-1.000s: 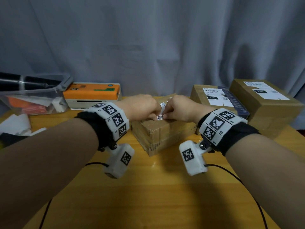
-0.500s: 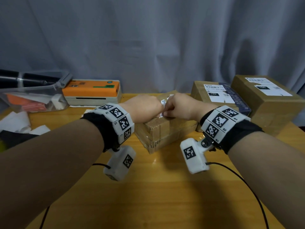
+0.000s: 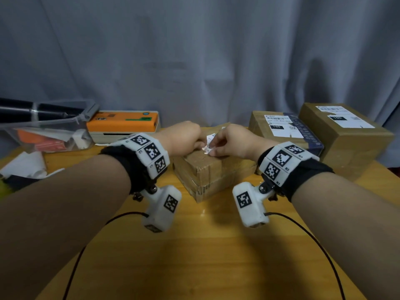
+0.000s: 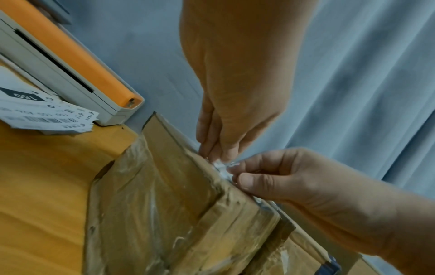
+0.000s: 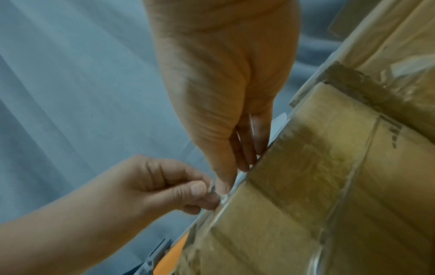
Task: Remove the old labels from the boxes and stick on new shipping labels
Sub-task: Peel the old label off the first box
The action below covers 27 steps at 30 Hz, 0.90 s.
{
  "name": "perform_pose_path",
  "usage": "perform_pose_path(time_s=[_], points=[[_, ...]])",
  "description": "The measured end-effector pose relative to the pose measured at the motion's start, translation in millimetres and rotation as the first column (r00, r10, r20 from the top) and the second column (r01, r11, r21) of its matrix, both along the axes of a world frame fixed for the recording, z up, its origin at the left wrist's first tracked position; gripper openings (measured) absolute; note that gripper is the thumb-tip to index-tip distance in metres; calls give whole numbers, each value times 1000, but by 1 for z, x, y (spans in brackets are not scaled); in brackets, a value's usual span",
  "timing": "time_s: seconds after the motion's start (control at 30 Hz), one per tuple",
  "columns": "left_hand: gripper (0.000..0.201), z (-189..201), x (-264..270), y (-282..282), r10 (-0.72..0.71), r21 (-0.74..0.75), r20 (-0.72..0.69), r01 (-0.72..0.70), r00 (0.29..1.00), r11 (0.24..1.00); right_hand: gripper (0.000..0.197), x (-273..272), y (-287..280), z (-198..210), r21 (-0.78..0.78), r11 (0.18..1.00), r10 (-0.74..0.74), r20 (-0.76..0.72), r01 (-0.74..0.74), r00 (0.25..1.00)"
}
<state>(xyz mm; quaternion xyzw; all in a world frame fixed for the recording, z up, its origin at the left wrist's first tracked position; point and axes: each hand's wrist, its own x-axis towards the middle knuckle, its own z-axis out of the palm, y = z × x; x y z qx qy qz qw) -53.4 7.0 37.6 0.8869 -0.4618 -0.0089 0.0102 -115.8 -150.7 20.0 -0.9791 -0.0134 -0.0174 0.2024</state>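
Note:
A flat, tape-wrapped cardboard box lies mid-table. A small white old label scrap stands partly peeled up from its top near edge. My left hand is curled, with its thumb and fingers pinching the scrap from the left. From the right, my right hand pinches the same scrap between thumb and forefinger. In the left wrist view the label sits crumpled between the left hand and right hand. The right wrist view shows the left hand and right hand meeting on the box edge.
Two labelled cardboard boxes stand at the back right. An orange-topped label printer sits at the back left, with printed labels in front of its slot. A clear plastic bin and paper scraps are at the far left.
Both hands have stayed together over the box top. The right hand has changed from a tighter fist to a thumb-and-finger pinch on the label scrap.

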Motion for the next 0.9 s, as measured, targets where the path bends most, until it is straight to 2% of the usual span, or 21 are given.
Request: perform_pose_path(time_s=[0.1,0.2,0.3,0.47,0.53,0.63,0.73,0.8,0.87,0.9], points=[[22,-4,-2,11,31,-112,10,-29,999,993,26,5,6,-3,-73,997,-14,12,15,1000],[24,-10,1,20,124,-158,21,-120,992,980,10,6,15,2,-124,992,39,15,-37,999],[35,-15,6,25,236,-51,-1,-236,972,970,12,6,23,9,-205,976,70,-16,-72,997],[58,-15,8,20,262,134,-53,-253,964,958,24,11,31,12,-337,934,71,-155,-120,985],[64,-13,8,18,258,178,-63,-244,964,953,26,12,29,9,-300,947,65,-168,-114,984],[67,-10,10,17,268,183,-88,-249,959,951,24,14,19,2,-201,978,40,-110,-62,993],[70,-7,11,17,281,181,-91,-261,955,948,14,15,10,0,-20,1000,-6,-53,5,999],[71,-8,11,16,281,183,-91,-262,955,948,11,13,8,3,155,986,-51,-75,62,996],[71,-8,11,16,281,180,-82,-263,956,948,18,12,8,6,330,936,-84,-135,125,987],[70,-8,11,17,280,178,-77,-263,957,948,24,13,9,7,357,923,-97,-148,145,984]])
